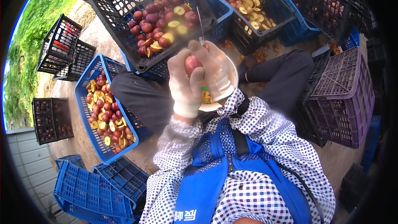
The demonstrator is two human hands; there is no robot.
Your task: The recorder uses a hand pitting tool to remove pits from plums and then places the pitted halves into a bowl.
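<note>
Both my hands wear pale gloves and are close together above my lap. My left hand (184,85) is closed around a red plum (192,64), which shows between thumb and fingers. Beside it, my right hand (215,68) is closed on a knife (200,23); its thin blade points up and away, and the handle is hidden in the fingers. Beneath the hands sits a pale round bowl (233,72) with yellow pieces in it, mostly covered by my hands. Just beyond, a black crate (112,0) holds whole red plums (151,20) and several yellow cut ones.
At left, a blue crate (85,112) holds whole and cut plums. Another black crate (257,37) of cut fruit stands beyond my right knee. A purple crate (340,95) is at right. Blue crates (91,191) lie at lower left. Black crates (60,43) stand farther left.
</note>
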